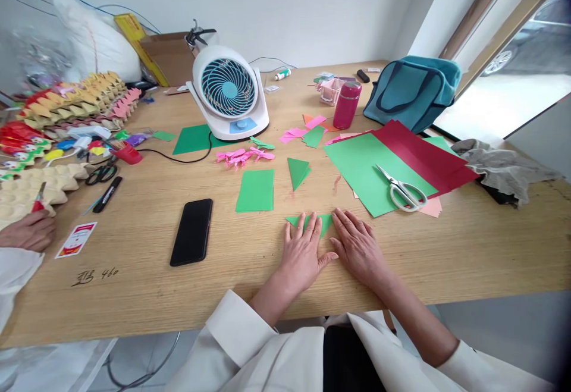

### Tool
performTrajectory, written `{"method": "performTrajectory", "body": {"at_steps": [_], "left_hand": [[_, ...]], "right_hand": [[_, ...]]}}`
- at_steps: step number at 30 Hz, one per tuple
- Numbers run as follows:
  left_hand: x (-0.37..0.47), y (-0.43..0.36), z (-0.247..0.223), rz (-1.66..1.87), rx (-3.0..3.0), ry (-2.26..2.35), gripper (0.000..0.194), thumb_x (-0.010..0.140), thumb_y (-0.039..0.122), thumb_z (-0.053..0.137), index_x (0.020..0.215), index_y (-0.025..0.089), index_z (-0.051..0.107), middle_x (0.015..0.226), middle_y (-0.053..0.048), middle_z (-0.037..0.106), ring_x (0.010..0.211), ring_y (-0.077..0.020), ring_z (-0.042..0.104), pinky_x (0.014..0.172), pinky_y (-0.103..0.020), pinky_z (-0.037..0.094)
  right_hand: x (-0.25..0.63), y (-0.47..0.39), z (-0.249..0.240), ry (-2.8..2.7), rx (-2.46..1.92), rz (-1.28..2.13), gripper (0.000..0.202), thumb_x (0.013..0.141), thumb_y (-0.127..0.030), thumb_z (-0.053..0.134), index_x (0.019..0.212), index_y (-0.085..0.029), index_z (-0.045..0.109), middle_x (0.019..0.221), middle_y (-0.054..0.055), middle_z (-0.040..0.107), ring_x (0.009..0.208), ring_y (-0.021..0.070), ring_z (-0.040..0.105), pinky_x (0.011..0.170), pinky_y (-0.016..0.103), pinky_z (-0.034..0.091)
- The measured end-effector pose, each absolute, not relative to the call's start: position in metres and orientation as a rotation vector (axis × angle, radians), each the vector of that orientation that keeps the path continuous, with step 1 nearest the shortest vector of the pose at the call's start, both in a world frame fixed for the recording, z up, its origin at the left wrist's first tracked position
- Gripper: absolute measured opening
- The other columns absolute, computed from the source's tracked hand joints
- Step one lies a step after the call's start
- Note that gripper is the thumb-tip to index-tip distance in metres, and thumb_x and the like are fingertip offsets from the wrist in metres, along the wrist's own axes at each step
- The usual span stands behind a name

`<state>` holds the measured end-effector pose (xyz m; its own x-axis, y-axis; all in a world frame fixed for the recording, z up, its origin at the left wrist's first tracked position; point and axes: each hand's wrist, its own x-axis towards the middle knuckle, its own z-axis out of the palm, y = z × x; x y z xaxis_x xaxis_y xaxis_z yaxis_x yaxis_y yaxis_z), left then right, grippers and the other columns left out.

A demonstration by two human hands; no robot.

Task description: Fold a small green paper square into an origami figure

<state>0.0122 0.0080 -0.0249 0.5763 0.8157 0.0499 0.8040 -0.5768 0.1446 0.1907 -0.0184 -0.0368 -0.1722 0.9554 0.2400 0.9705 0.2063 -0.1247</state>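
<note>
Resting palm-down near the front edge of the table (147,306), the left hand (300,255) and right hand (358,248) meet over a small green paper triangle (326,223). The left fingers are stretched out and slightly spread across the triangle, covering much of it; the right fingers, also straight and uncurled, lie at its right end. Neither hand is clenched around anything. Just beyond the triangle lie more green triangles (296,171), overlapping, with a stack of green rectangles (254,191) to their left and bundled pink paper strips (241,157) behind that stack. To the right, white-handled scissors (407,194) rest on a large green sheet (357,163), which overlaps red sheets (417,157). A black phone (191,231) lies well left of the hands. At the far left, another person's hand (29,231) holds a red-handled tool (39,201) beside an egg tray (60,184).
</note>
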Motion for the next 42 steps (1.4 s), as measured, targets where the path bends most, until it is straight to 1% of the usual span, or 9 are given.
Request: {"method": "performTrajectory", "body": {"at_steps": [2,9,15,21,25,28,33,39,42], "left_hand": [[0.011,0.008,-0.025,0.160,2.695,1.396,0.080,0.094,0.068,0.034,0.155,0.016,0.031,0.164,-0.015,0.024,0.151,-0.0353,0.022,0.115,-0.066,0.029],[0.012,0.007,-0.027,0.205,2.660,1.505,0.082,0.089,0.072,0.043,0.155,0.023,0.032,0.163,-0.019,0.025,0.148,-0.0440,0.025,0.112,-0.067,0.030],[0.008,0.010,-0.019,0.115,2.646,1.525,0.080,0.093,0.068,0.041,0.153,0.016,0.034,0.162,-0.019,0.026,0.150,-0.0385,0.025,0.114,-0.065,0.030],[-0.009,0.017,-0.015,-0.033,2.665,1.519,0.074,0.097,0.062,0.035,0.156,0.018,0.027,0.166,-0.013,0.017,0.152,-0.0302,0.021,0.117,-0.062,0.027],[-0.010,0.017,-0.013,-0.080,2.686,1.499,0.073,0.096,0.063,0.038,0.156,0.023,0.028,0.166,-0.014,0.017,0.152,-0.0317,0.021,0.115,-0.064,0.028],[-0.003,0.018,-0.009,-0.095,2.689,1.510,0.077,0.092,0.068,0.042,0.155,0.025,0.031,0.164,-0.018,0.022,0.150,-0.0356,0.025,0.112,-0.068,0.029],[0.006,0.021,-0.004,-0.066,2.714,1.541,0.085,0.087,0.075,0.043,0.151,0.020,0.041,0.157,-0.024,0.034,0.145,-0.0414,0.035,0.113,-0.068,0.028],[-0.001,0.025,-0.012,-0.071,2.773,1.293,0.093,0.089,0.072,0.043,0.154,0.007,0.031,0.162,-0.021,0.024,0.151,-0.0346,0.025,0.119,-0.059,0.029],[-0.004,0.025,-0.017,-0.059,2.794,1.244,0.094,0.087,0.073,0.045,0.156,0.011,0.029,0.163,-0.020,0.021,0.151,-0.0377,0.024,0.118,-0.061,0.029]], "right_hand": [[0.190,-0.019,-0.036,-2.226,-1.833,-0.070,0.051,0.101,-0.034,0.044,0.147,-0.012,0.045,0.156,0.012,0.043,0.144,0.0288,0.038,0.112,0.046,0.035],[0.188,-0.019,-0.034,-2.228,-1.844,-0.052,0.048,0.101,-0.032,0.045,0.146,-0.016,0.048,0.158,0.011,0.040,0.145,0.0302,0.035,0.113,0.047,0.033],[0.187,-0.019,-0.036,-2.203,-1.842,-0.056,0.048,0.102,-0.032,0.043,0.146,-0.016,0.048,0.157,0.011,0.041,0.144,0.0295,0.038,0.112,0.046,0.033],[0.188,-0.018,-0.039,-2.200,-1.855,-0.038,0.049,0.102,-0.034,0.042,0.148,-0.018,0.046,0.159,0.009,0.039,0.145,0.0281,0.035,0.114,0.045,0.032],[0.189,-0.017,-0.038,-2.204,-1.858,-0.016,0.049,0.102,-0.035,0.041,0.149,-0.019,0.046,0.159,0.008,0.039,0.145,0.0278,0.036,0.114,0.045,0.032],[0.188,-0.018,-0.037,-2.199,-1.862,-0.013,0.050,0.102,-0.035,0.041,0.149,-0.018,0.046,0.159,0.008,0.038,0.145,0.0281,0.035,0.115,0.045,0.032],[0.178,-0.018,-0.036,-2.170,-1.927,-0.018,0.051,0.101,-0.036,0.043,0.147,-0.014,0.047,0.159,0.011,0.038,0.145,0.0312,0.035,0.117,0.046,0.030],[0.165,-0.016,-0.033,-2.085,-2.016,-0.006,0.053,0.100,-0.037,0.042,0.146,-0.011,0.047,0.159,0.015,0.037,0.146,0.0325,0.034,0.117,0.049,0.029],[0.165,-0.017,-0.032,-2.063,-2.000,0.020,0.053,0.101,-0.037,0.042,0.147,-0.012,0.046,0.158,0.014,0.039,0.147,0.0310,0.032,0.118,0.049,0.028]]}}
